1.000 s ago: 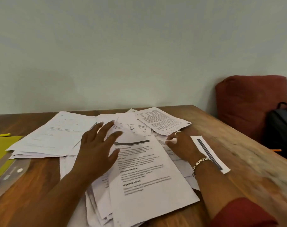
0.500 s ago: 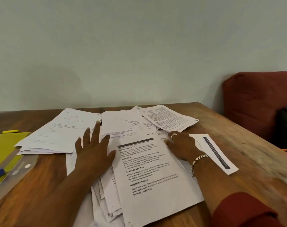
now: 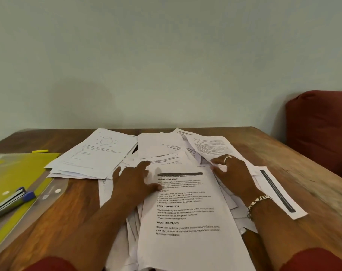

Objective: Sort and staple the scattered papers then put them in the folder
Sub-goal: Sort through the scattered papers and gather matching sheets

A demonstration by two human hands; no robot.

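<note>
From my remote feed I see a plain, pale grey-green wall [image 3: 166, 55] filling the upper half of the view, bare and evenly lit, with a soft shadow low on its left-centre part. Below it runs a brown wooden surface [image 3: 303, 163] with visible grain, its far edge meeting the wall. At the right edge a dark red cushion [image 3: 320, 130] sits just beside the surface, against the wall. The light is dim and diffuse; I cannot tell its source.
</note>
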